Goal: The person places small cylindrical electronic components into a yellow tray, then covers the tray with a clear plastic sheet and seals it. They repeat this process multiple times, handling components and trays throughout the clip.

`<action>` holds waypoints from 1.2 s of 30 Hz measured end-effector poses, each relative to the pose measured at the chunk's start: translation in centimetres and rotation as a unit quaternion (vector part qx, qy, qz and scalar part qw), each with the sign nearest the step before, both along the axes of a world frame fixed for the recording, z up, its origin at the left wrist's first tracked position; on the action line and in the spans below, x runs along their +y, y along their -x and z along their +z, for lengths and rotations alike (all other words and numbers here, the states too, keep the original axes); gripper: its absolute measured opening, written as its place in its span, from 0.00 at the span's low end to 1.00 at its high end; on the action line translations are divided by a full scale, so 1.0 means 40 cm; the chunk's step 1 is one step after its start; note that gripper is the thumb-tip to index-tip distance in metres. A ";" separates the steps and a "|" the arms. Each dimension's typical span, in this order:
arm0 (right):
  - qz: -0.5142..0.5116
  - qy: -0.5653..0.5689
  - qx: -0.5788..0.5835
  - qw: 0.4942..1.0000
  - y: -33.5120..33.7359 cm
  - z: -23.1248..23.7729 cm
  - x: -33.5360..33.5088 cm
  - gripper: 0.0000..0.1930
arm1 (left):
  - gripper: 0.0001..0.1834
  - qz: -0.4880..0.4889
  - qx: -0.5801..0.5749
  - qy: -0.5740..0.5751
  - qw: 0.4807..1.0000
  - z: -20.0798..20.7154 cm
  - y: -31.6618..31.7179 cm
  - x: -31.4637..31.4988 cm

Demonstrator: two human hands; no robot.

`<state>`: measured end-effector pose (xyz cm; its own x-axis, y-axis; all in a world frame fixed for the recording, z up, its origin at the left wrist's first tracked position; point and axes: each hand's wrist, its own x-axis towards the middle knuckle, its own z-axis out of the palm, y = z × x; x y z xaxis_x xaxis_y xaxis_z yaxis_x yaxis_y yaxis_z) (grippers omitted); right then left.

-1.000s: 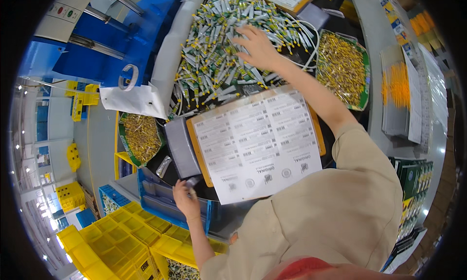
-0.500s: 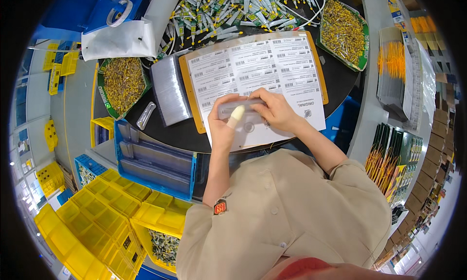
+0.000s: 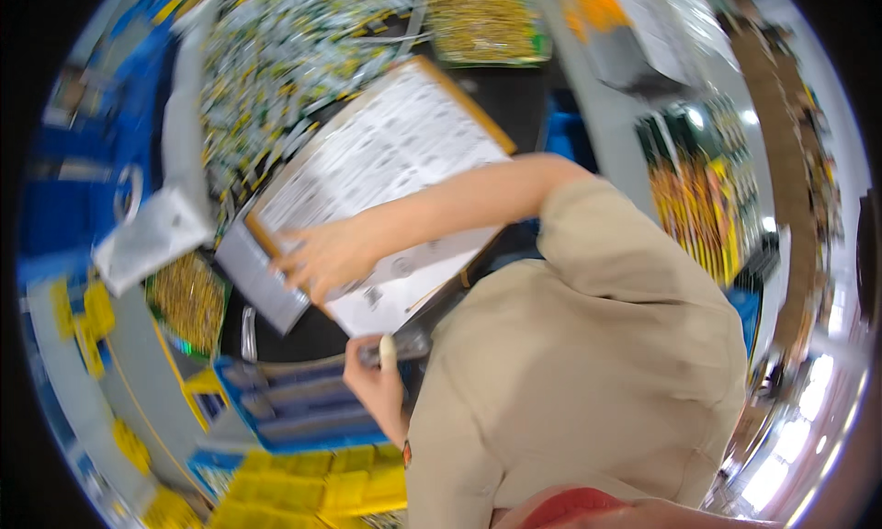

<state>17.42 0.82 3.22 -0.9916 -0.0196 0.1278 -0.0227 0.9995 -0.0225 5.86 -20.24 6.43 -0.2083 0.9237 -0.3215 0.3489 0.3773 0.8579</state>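
My left hand (image 3: 375, 389), a pale cover on its thumb, is closed around a clear plastic piece (image 3: 411, 346) close to my body, by the table's near edge. My right hand (image 3: 333, 255) reaches across to the left with its fingers apart, blurred by motion. Its fingertips are over or beside a stack of clear plastic pieces (image 3: 264, 292); whether they touch it I cannot tell. Under my right forearm lies a sheet of printed labels (image 3: 404, 152) on a brown board (image 3: 470, 104).
Small tubes with yellow tips (image 3: 276, 79) are heaped behind the board. Trays of small yellow pieces stand at the far side (image 3: 482, 19) and at left (image 3: 188, 299). A blue crate (image 3: 317, 407) and yellow bins (image 3: 317, 481) are below the table's near left.
My right hand has let go of the clear plastic piece and moved left to the stack. My left hand has drawn the piece down toward me. The whole view has turned.
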 end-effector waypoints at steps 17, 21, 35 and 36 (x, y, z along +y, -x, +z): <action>-0.758 -0.246 0.576 0.181 -1.407 0.444 -0.773 0.21 | 0.23 -0.130 -0.444 -0.162 0.872 -0.003 -0.131 0.246; -0.941 -0.257 0.219 0.003 -1.606 0.254 -1.060 0.24 | 0.23 -0.161 -0.504 -0.065 0.846 -0.066 -0.183 0.259; -0.604 0.294 0.313 0.672 -0.745 0.116 -0.242 0.13 | 0.12 -0.077 -0.205 -0.127 0.967 -0.100 -0.162 0.309; -0.547 0.329 0.250 0.728 -0.618 0.071 -0.180 0.12 | 0.12 -0.045 -0.160 -0.123 0.978 -0.104 -0.142 0.320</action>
